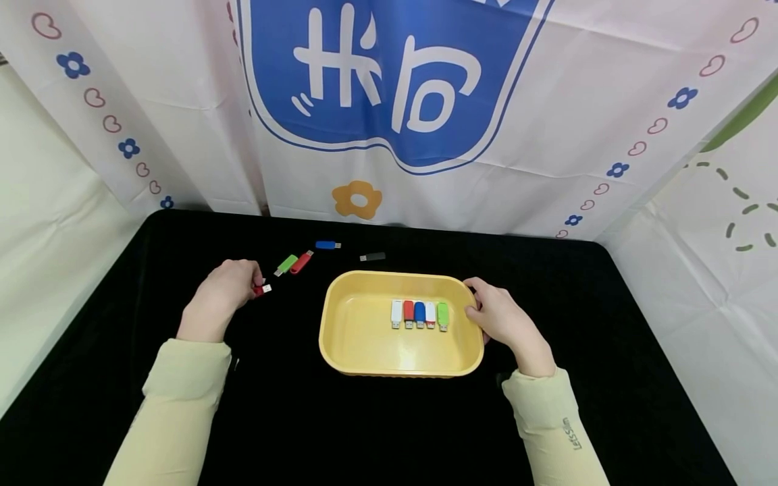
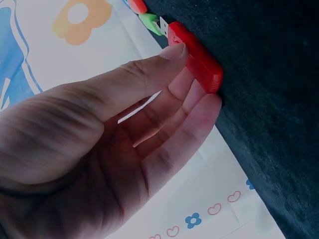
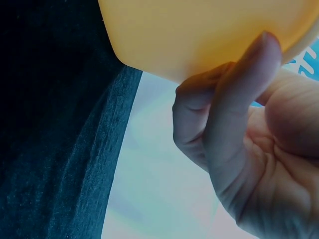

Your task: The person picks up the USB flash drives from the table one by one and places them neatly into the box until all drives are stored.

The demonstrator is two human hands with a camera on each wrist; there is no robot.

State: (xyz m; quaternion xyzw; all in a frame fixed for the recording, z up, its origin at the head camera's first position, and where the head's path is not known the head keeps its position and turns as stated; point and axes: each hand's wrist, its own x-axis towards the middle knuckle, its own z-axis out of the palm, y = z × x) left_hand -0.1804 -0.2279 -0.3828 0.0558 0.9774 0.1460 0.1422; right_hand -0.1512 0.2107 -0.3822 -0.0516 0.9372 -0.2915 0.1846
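Observation:
On the left of the black cloth, my left hand (image 1: 221, 291) pinches a red USB stick (image 2: 196, 57) between thumb and fingertips, its metal plug pointing away from the palm. My right hand (image 1: 504, 317) grips the right end of a yellow plastic tray (image 1: 358, 344), thumb at the rim and fingers against the outer wall. Inside the tray, toward its right half, a row of USB sticks lies with plugs facing me: a white one (image 1: 396, 312), a red one (image 1: 408, 310), a blue one (image 1: 420, 312), a white-and-red one (image 1: 430, 312) and a green one (image 1: 443, 314).
Beyond my left hand lie a green USB stick (image 1: 287, 264) and another red one (image 1: 301, 262), close together. Farther back are a blue stick (image 1: 326, 245) and a black stick (image 1: 373, 256). A printed white curtain (image 1: 292, 189) hangs behind the table's far edge.

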